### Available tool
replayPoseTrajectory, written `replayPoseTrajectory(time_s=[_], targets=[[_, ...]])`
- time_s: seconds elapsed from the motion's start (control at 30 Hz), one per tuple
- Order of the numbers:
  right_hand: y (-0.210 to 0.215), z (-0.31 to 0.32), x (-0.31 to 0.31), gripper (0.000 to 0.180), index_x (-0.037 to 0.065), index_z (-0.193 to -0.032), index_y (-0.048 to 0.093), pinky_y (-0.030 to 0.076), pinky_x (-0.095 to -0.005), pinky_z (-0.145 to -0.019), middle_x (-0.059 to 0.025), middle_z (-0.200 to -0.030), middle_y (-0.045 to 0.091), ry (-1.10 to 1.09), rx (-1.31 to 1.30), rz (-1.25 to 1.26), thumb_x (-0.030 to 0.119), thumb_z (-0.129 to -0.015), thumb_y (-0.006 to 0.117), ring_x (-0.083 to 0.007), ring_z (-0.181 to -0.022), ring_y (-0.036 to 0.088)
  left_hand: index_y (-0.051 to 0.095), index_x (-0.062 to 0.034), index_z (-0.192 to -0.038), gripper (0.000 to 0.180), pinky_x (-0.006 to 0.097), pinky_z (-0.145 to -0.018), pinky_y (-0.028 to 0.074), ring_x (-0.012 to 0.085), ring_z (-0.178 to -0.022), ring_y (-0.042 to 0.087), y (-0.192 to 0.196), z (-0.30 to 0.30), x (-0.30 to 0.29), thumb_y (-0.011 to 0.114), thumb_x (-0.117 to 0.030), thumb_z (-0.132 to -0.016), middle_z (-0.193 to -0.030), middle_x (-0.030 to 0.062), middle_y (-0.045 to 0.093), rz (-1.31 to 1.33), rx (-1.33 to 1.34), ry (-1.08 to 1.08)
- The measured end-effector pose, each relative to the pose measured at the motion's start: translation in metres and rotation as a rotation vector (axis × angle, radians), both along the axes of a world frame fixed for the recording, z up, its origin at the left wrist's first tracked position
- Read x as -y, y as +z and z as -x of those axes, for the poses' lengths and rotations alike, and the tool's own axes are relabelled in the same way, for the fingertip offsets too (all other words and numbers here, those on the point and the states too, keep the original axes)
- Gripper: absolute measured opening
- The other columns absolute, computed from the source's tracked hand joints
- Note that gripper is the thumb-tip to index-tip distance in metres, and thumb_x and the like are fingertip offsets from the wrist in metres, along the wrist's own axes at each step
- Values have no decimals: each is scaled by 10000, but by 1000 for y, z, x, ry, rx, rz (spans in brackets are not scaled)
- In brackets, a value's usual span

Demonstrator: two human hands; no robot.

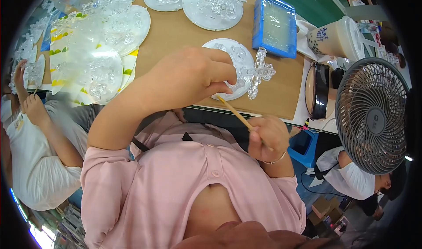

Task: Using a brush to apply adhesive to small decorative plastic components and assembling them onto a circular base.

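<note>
My right hand (269, 137) grips a thin wooden stick (237, 113), its tip pointing up and left, just below the fingers of my left hand (202, 73). The left hand reaches over a round white plate (239, 93) with thumb and fingertips drawn together; anything between them is too small to make out. Small clear pieces lie on that plate, partly covered by my hand. At its right edge rests a clear beaded cross (262, 72), overhanging onto the brown board (281, 91).
A blue-rimmed box (274, 25) stands behind the plate, beside a lidded drink cup (334, 40). A grey fan (373, 117) stands at right. More plates of clear pieces (213, 7) lie at the back and left. Other people sit on both sides.
</note>
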State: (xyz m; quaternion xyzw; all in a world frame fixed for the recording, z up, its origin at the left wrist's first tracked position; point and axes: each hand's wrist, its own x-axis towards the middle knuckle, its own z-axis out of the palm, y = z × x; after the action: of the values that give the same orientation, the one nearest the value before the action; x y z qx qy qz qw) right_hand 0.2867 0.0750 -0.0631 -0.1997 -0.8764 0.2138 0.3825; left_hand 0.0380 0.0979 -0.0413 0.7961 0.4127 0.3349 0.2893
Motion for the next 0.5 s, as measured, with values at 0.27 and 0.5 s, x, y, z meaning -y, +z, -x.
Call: replayPoseTrajectory(time_s=[0.27, 0.5], targets=[[-6, -41, -18, 258, 1, -820, 475, 382, -233, -426, -126, -623, 580, -428, -104, 100, 208, -970, 508, -114, -474, 488, 622, -81, -942, 200, 341, -725, 493, 255, -837, 622, 35, -13, -18, 666, -134, -754, -895, 45, 624, -300, -183, 34], [-2, -54, -25, 144, 8, -913, 420, 371, -235, -443, -103, -603, 503, -832, -248, -372, 130, -964, 476, -148, -488, 457, 587, -64, -782, 124, 336, -622, 484, 197, -690, 599, 63, -31, -31, 589, -180, -737, -790, 51, 559, -667, -724, -397]])
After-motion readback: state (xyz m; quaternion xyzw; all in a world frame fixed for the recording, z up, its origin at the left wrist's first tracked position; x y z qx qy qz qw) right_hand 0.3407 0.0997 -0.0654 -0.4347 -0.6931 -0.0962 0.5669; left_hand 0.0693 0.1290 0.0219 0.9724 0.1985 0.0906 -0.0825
